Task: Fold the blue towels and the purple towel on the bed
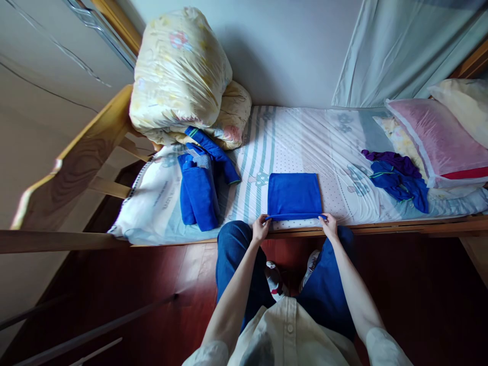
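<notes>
The left hand (260, 229) and right hand (329, 225) each pinch a near corner of the blue cloth (295, 194), which lies on the bed (301, 142); even, level tension likely keeps the edge straight and creases out

The head-worn view looks forward and steeply down — close over the beige buttoned shirt (290, 329), past the rectangular blue cloth (294, 194) — across the white-and-teal patterned bed (299, 140).
</notes>
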`<action>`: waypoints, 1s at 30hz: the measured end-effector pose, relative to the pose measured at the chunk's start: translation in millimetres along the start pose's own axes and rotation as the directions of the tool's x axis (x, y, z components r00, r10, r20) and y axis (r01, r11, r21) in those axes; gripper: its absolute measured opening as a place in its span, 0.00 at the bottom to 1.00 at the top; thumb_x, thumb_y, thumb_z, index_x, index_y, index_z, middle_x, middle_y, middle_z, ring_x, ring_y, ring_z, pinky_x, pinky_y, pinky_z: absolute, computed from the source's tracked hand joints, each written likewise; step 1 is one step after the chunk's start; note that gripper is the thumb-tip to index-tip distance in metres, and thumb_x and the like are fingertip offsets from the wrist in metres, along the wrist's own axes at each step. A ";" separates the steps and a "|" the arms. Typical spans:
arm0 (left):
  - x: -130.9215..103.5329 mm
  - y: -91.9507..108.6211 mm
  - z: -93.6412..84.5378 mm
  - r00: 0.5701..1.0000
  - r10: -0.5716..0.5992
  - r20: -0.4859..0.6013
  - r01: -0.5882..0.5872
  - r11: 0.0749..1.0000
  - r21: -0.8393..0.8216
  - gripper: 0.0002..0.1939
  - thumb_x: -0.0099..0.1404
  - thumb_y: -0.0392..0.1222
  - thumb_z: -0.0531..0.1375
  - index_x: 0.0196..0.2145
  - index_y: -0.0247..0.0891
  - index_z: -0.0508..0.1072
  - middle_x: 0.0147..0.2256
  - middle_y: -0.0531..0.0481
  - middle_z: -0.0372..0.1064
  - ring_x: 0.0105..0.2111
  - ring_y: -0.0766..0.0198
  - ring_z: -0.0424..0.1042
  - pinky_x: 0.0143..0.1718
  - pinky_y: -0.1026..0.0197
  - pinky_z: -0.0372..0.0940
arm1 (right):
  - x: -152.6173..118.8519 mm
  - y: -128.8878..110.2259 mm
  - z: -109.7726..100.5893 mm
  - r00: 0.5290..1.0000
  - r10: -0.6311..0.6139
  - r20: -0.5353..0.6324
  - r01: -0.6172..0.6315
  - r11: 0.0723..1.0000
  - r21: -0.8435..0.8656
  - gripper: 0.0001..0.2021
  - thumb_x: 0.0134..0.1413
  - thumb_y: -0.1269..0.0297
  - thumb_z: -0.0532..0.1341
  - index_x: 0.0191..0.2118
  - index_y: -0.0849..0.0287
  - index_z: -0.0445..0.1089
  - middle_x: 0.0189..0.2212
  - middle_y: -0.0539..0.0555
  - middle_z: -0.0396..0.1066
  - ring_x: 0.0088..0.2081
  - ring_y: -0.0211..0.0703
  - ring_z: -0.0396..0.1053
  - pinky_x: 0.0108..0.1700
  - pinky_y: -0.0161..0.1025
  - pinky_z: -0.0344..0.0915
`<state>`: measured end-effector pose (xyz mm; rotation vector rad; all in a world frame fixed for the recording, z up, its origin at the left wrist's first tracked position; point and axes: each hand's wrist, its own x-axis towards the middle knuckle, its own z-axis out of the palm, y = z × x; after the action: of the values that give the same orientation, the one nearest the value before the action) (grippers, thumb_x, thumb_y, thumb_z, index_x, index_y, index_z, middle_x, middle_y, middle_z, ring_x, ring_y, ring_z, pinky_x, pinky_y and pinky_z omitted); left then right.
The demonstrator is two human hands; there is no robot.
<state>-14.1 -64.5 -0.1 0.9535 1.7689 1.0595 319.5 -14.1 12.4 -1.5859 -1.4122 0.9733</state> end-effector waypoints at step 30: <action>-0.3 -8.2 4.6 0.982 -0.089 -0.166 0.111 0.985 0.130 0.19 0.65 0.57 0.58 0.27 0.39 0.73 0.26 0.44 0.75 0.34 0.52 0.77 0.37 0.55 0.71 | -1.3 12.1 11.3 0.986 0.063 -0.157 -0.108 0.949 -0.296 0.20 0.55 0.46 0.59 0.23 0.55 0.74 0.26 0.62 0.80 0.29 0.52 0.75 0.35 0.41 0.69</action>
<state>-11.3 -66.4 -8.9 0.8723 2.0228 0.9822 313.8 -15.5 -3.2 -1.9166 -1.4517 0.6948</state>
